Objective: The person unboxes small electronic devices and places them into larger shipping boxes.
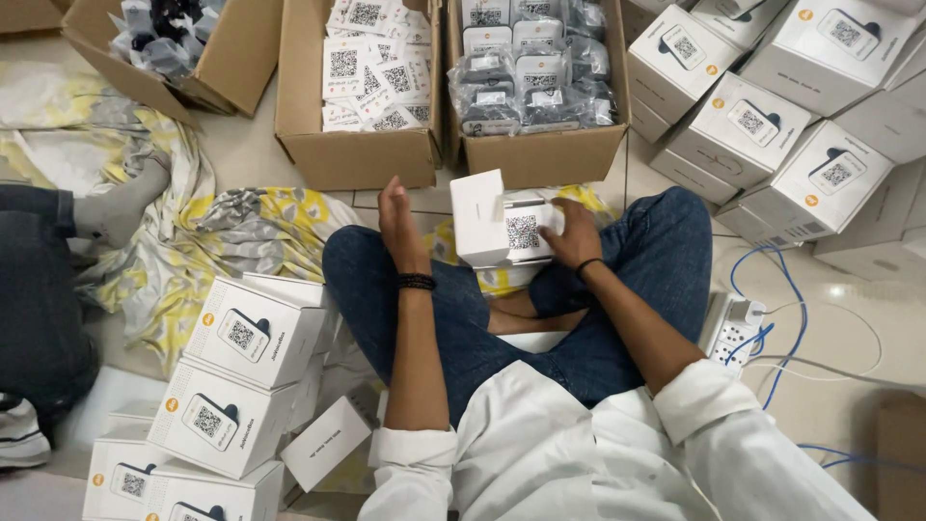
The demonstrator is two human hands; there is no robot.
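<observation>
Head view: right hand (571, 236) grips a white carton (494, 220) with a square code label at the lap, opened flap upright. Left hand (398, 217) hovers loose beside it. Cardboard boxes (357, 154) beyond; white cartons (253, 333) stacked left.

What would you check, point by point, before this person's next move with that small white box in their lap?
1. Right hand has hold of the open white box: ok.
2. Left hand is free: ok, open and apart from the box.
3. Box flap is open: ok, it stands up.
4. Coded white item is seated fully in the box: cannot tell, the hand covers part of it.
5. Carton of coded cards in front is stocked: ok.
6. Carton of bagged parts is stocked: ok.
</observation>
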